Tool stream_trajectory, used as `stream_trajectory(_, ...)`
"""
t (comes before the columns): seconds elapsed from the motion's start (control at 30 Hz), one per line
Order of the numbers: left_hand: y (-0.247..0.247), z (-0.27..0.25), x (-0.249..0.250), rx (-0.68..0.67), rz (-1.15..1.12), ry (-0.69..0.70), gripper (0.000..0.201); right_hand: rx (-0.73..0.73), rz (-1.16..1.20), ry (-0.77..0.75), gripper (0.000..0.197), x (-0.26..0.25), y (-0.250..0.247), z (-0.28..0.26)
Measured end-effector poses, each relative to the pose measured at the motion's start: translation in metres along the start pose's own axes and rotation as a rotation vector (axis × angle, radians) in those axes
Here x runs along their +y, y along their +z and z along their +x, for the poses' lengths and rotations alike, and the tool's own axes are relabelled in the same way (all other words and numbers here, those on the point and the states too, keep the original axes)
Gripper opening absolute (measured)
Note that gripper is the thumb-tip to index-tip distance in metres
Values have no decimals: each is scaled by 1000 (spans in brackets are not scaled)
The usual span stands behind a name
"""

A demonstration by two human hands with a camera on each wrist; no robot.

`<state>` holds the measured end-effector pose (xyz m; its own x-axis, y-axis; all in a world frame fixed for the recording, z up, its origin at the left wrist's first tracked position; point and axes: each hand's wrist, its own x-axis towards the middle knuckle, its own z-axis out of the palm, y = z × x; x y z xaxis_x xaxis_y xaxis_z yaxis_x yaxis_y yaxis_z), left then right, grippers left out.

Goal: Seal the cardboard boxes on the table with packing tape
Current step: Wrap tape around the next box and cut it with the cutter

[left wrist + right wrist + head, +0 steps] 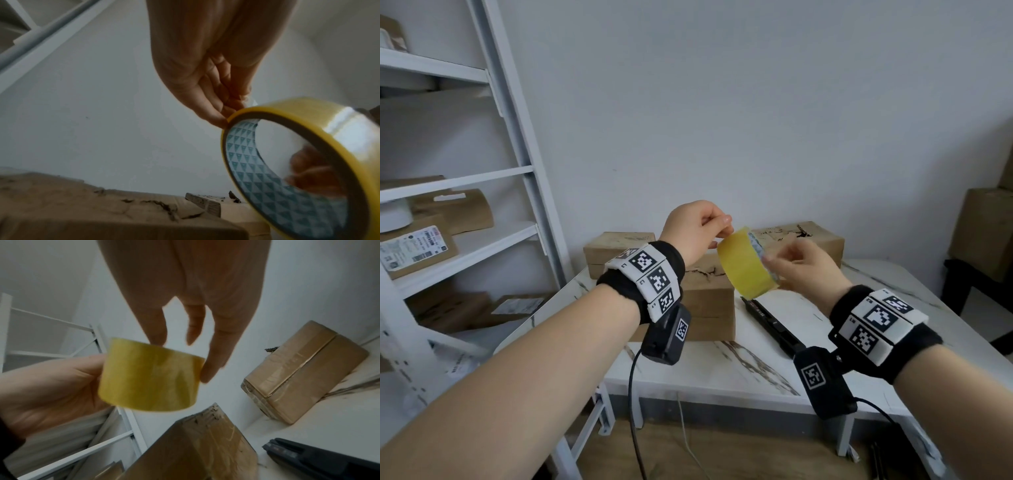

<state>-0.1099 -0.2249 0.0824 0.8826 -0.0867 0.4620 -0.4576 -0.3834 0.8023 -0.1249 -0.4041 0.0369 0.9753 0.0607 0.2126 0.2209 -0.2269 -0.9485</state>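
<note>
1. The tape roll (746,263) is held in the air between both hands, above the desk (756,363) and in front of the boxes.
2. The roll is yellow and shiny. Its open core faces roughly to the right and a little away from the person in the head view, so its axis lies nearly level and the round band stands on edge.
3. The inside of the core (255,175) has a printed pattern of small teal triangles; no words on it can be read.
4. The left hand (695,233) pinches the top edge of the roll with thumb and fingertips (222,120) pressed together.
5. The right hand (808,270) holds the right side of the roll; its fingers (156,331) are a little spread and reach down to the rim.
6. Three boxes stand on the desk: a near box (709,301) just below the left wrist, a left box (616,250) behind it, and a far box (811,236) behind the roll.
7. The far box already has clear tape along its top seam (304,363). The near box has a torn, rough top (160,209).
8. A black tool (770,322) lies on the desk just right of the near box, long side running away from the person.
9. The shelf (465,240) at left holds parcels; one has a white label (410,250), with print too small to read.
</note>
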Motion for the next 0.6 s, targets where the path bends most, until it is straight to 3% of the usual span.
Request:
stream_trajectory(0.1, 2, -2, 4, -56, -23, -17, 20, -171, -8, 102, 33, -2, 8, 0)
stream_trajectory(0.17, 1, -5, 4, -114, 1, -10, 18, -240, -45, 79, 23, -5, 12, -1)
stream_trajectory(0.3, -12, -9, -3, -147, 150, 46, 23, -157, -351, -56, 34, -8, 10, -1)
stream_trajectory(0.43, -17, -14, -10, -115, 177, 61, 25, -170, -629, -162, 39, -8, 12, -2)
stream_trajectory(0.6, -23, -17, -15, -198, 80, -79, 21, -110, -719, -174, 45, -11, 8, 0)
